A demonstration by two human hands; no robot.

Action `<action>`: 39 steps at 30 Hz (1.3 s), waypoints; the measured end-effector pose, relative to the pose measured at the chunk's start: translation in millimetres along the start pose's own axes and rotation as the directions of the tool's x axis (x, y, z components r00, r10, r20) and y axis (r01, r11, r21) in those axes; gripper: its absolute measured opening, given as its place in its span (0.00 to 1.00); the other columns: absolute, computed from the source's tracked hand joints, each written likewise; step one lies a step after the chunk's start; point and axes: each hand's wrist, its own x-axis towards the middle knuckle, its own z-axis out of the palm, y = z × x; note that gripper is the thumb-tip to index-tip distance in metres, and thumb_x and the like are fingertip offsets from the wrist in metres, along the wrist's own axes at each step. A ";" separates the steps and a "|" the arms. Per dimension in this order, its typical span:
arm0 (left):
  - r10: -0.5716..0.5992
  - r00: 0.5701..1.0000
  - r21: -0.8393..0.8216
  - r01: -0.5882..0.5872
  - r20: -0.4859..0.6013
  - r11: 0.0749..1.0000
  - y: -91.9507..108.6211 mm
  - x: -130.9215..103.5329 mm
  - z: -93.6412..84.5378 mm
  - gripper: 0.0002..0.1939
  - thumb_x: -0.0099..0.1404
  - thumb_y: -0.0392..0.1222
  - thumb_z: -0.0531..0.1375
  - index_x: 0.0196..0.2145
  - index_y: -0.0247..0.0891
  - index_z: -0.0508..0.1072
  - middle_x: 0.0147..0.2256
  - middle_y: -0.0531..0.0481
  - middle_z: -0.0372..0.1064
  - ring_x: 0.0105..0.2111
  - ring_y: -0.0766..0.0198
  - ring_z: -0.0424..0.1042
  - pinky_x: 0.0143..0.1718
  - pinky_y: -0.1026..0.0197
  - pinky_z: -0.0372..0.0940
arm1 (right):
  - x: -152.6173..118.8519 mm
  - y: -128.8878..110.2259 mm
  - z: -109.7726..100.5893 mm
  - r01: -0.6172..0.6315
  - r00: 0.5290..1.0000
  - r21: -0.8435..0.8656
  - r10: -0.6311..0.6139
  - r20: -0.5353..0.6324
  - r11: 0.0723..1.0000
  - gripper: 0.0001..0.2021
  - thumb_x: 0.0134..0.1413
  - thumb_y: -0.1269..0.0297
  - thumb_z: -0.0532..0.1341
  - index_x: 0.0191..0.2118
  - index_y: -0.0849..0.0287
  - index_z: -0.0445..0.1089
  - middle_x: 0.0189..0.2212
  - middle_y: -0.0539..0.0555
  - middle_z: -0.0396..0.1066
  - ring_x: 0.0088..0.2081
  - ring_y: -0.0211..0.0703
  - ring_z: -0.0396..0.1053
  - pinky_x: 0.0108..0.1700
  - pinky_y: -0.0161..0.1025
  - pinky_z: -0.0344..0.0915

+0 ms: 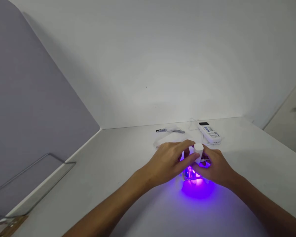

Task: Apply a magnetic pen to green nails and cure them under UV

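Note:
A small white lamp (198,148) with a round flat top stands upright between my hands and throws purple light downward. My left hand (166,161) is closed on its left side, thumb across the front and index finger near the top. On the other side, my right hand (217,166) has its fingers closed around the lamp's lower right, where a thin white cable shows. Below the fingers, a small shiny object (192,173) glows purple on the white table (128,177); its kind cannot be made out.
Behind my right hand lies a white power bank (210,133) with a dark display and a white cable. A clear plastic bag (169,136) with something dark in it lies behind my left hand. A bent metal wire frame (51,184) crosses the table's left edge. A white wall (148,65) rises behind.

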 end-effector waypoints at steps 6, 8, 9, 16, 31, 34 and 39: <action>-0.001 1.000 0.011 0.001 0.001 1.000 -1.8 -0.4 1.4 0.12 0.74 0.49 0.53 0.46 0.40 0.70 0.29 0.56 0.72 0.25 0.68 0.69 0.27 0.65 0.62 | 1.2 2.8 1.4 0.050 0.998 -0.134 -0.053 -0.021 0.990 0.11 0.53 0.62 0.62 0.25 0.56 0.60 0.16 0.43 0.60 0.17 0.33 0.57 0.21 0.31 0.55; 0.005 1.000 0.023 -0.005 0.000 1.000 -2.1 -0.4 1.5 0.12 0.74 0.49 0.53 0.46 0.40 0.70 0.29 0.56 0.72 0.25 0.68 0.69 0.28 0.64 0.62 | 1.7 2.4 1.0 0.079 0.996 -0.161 -0.084 -0.025 0.984 0.13 0.52 0.63 0.62 0.23 0.56 0.58 0.15 0.43 0.59 0.18 0.33 0.56 0.21 0.31 0.54; 0.007 1.000 0.028 -0.007 -0.001 1.000 -2.1 -0.4 1.4 0.12 0.74 0.49 0.53 0.46 0.39 0.70 0.29 0.55 0.73 0.26 0.68 0.69 0.28 0.64 0.62 | 2.0 1.9 0.6 0.088 0.995 -0.170 -0.093 -0.025 0.982 0.13 0.52 0.63 0.61 0.22 0.56 0.58 0.15 0.43 0.58 0.18 0.33 0.56 0.21 0.31 0.53; 0.013 1.000 -0.001 -0.013 0.008 1.000 1.2 0.8 0.8 0.12 0.74 0.48 0.54 0.45 0.39 0.70 0.30 0.55 0.73 0.26 0.67 0.69 0.27 0.64 0.62 | 2.4 -0.8 0.1 0.075 0.996 -0.241 -0.083 -0.023 0.968 0.11 0.51 0.64 0.60 0.21 0.57 0.59 0.14 0.43 0.58 0.18 0.33 0.55 0.22 0.31 0.51; 0.005 1.000 -0.025 -0.005 -0.001 1.000 -2.6 -0.2 3.8 0.11 0.73 0.47 0.56 0.48 0.40 0.70 0.30 0.55 0.72 0.26 0.67 0.69 0.28 0.64 0.62 | 1.6 3.6 1.8 0.089 0.994 -0.224 -0.100 -0.036 0.971 0.11 0.50 0.64 0.59 0.21 0.57 0.59 0.14 0.44 0.59 0.17 0.33 0.56 0.21 0.30 0.51; -0.034 0.999 -0.047 0.034 0.005 0.998 -1.2 -0.3 2.1 0.16 0.72 0.48 0.56 0.55 0.43 0.66 0.30 0.56 0.71 0.24 0.68 0.67 0.28 0.64 0.62 | 1.1 4.9 2.5 0.090 0.993 -0.231 -0.103 -0.048 0.969 0.12 0.50 0.63 0.59 0.20 0.58 0.58 0.13 0.44 0.58 0.17 0.32 0.55 0.21 0.30 0.50; 0.008 1.000 -0.094 -0.010 -0.028 0.996 0.3 -2.7 -0.2 0.16 0.72 0.43 0.57 0.56 0.46 0.65 0.32 0.57 0.71 0.25 0.69 0.67 0.29 0.65 0.62 | 0.8 6.1 3.1 0.062 0.996 -0.203 -0.073 -0.045 0.977 0.13 0.54 0.60 0.60 0.22 0.58 0.62 0.14 0.45 0.61 0.17 0.33 0.56 0.21 0.30 0.52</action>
